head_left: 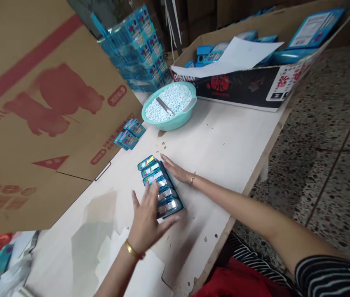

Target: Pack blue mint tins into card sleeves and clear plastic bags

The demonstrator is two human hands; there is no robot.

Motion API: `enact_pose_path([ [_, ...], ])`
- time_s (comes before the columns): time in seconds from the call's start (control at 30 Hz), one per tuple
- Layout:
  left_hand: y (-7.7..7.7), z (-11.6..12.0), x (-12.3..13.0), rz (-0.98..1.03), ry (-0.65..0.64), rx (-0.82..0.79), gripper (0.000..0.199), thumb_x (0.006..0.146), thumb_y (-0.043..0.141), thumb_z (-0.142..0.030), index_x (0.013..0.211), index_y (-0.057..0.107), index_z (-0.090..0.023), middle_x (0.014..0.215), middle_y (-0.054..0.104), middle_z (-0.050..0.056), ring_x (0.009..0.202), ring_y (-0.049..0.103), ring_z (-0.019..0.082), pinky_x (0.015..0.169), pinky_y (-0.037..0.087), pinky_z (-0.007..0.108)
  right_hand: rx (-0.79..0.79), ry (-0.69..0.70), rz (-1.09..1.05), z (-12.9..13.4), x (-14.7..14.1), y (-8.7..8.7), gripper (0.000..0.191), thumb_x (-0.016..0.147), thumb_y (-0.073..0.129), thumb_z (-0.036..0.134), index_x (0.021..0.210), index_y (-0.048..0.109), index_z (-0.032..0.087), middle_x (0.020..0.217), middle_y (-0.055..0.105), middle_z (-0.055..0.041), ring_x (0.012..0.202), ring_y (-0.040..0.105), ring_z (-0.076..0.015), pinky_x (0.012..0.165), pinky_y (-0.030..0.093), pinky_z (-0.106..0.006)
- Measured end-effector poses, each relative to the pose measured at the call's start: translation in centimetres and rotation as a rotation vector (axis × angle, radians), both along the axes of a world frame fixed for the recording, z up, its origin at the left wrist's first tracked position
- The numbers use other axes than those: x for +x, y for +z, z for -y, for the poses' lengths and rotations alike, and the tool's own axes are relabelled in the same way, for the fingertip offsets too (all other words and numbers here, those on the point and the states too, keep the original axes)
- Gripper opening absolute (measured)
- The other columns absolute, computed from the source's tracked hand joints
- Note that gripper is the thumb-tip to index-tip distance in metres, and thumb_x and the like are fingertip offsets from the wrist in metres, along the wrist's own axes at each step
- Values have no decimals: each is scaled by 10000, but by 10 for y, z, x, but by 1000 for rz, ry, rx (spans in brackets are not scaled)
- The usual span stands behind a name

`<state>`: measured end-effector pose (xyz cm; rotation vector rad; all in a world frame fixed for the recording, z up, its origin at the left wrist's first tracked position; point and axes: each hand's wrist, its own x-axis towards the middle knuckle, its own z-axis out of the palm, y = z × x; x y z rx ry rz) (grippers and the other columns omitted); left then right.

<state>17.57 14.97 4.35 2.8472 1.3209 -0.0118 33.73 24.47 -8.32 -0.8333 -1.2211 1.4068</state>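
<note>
The small packs (162, 184) look glossy and foil-bright, the basin (171, 123) smooth plastic, the large carton (32, 152) matt cardboard, the worktop (221, 150) matt.

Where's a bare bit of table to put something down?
The widest bare tabletop lies between the turquoise basin, black-sided carton and right forearm. A smaller, spotted gap separates the basin from the row of blue boxes. It's crowded at those boxes, where left hand and right hand are, and behind the basin, with stacked blue packs.
</note>
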Motion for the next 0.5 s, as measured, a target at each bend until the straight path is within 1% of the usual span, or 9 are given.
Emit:
enact_pose_path([
  [0.03, 3, -16, -1, 41, 34, 1, 1005, 776, 519, -639, 1482, -17, -166, 1504, 222, 223, 1402, 144, 377, 1062, 45, 671, -15, -25, -16, 9, 2, -1, 847, 818, 299, 752, 1456, 214, 202, 1546, 166, -100, 1417, 148, -210, 1160, 99, -413],
  [0.1, 1, -48, -1, 88, 93, -19, 1012, 771, 474, -683, 1481, 6, -135, 1518, 147, 241, 1409, 62, 387, 1063, 69, 661, -40, -45, -61, 30, 5, -4, 801, 850, 261, 722, 1473, 172, 226, 1552, 150, -83, 1422, 131, -190, 1162, 101, -420],
  [0.17, -8, -74, 1, 64, 84, -85, 1013, 752, 454, -718, 1476, 84, -112, 1513, 162, 247, 1405, 82, 392, 1071, 81, 645, -58, -44, -91, 50, 10, -6, 772, 867, 246, 702, 1478, 158, 240, 1551, 158, -76, 1421, 140, -180, 1162, 117, -423],
  [0.2, -15, -82, 2, 47, 78, -103, 1028, 735, 458, -734, 1471, 116, -104, 1510, 176, 247, 1403, 102, 392, 1077, 78, 637, -63, -41, -96, 59, 12, -6, 766, 871, 247, 695, 1480, 152, 241, 1551, 158, -76, 1421, 141, -180, 1163, 115, -422],
  [0.27, -27, -87, 6, 29, 93, -87, 1056, 708, 470, -755, 1466, 144, -96, 1509, 182, 243, 1402, 125, 388, 1087, 56, 626, -64, -32, -77, 72, 15, -4, 768, 871, 263, 690, 1483, 149, 241, 1552, 156, -74, 1422, 136, -184, 1167, 97, -423],
  [0.33, -34, -84, 10, 29, 134, -45, 1043, 717, 456, -755, 1468, 142, -104, 1513, 181, 232, 1403, 132, 382, 1086, 30, 632, -56, -27, -47, 79, 14, 0, 792, 861, 291, 696, 1485, 150, 228, 1554, 145, -71, 1425, 119, -188, 1171, 68, -414],
  [0.4, -36, -79, 13, 24, 162, -26, 1025, 727, 439, -755, 1473, 135, -122, 1522, 172, 211, 1406, 115, 384, 1078, 8, 644, -56, -24, -49, 81, 7, 4, 819, 852, 300, 705, 1487, 142, 212, 1558, 125, -62, 1428, 100, -189, 1174, 54, -400],
  [0.5, -29, -73, 14, 5, 183, -41, 980, 749, 411, -746, 1481, 116, -164, 1542, 125, 168, 1414, 45, 377, 1072, -17, 650, -61, -27, -128, 83, -9, 9, 809, 850, 263, 718, 1487, 135, 235, 1559, 126, -23, 1429, 92, -191, 1174, 67, -405],
])
